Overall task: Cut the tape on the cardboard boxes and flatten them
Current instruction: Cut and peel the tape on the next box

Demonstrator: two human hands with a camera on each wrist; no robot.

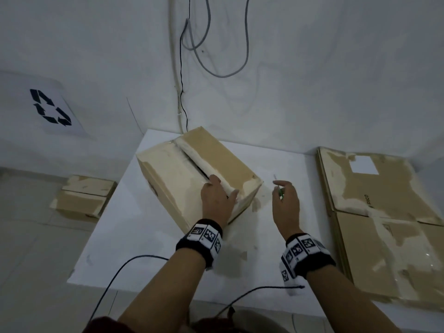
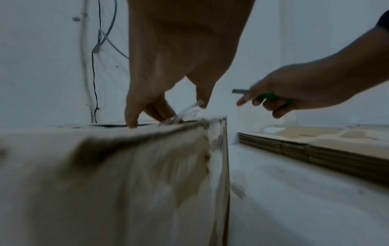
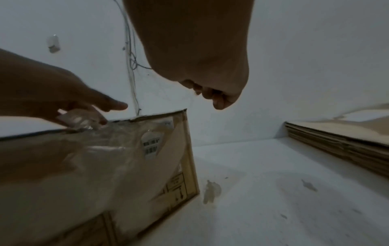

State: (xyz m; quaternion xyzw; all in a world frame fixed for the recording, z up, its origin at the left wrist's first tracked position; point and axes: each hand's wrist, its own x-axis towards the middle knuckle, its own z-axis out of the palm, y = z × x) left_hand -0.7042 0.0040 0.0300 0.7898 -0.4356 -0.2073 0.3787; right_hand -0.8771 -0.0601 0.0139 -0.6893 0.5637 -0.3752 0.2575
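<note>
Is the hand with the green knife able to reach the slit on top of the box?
Probably yes. The right hand holding the green-handled knife hovers just beside the brown cardboard box, nothing between, though the left hand covers the slit's near end.

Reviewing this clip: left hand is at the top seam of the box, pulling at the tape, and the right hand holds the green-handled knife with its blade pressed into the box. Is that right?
Not quite. The knife in the right hand is off the box, held in the air to its right; the left wrist view shows the gap. The left hand is at the seam, on the tape, as you said.
</note>
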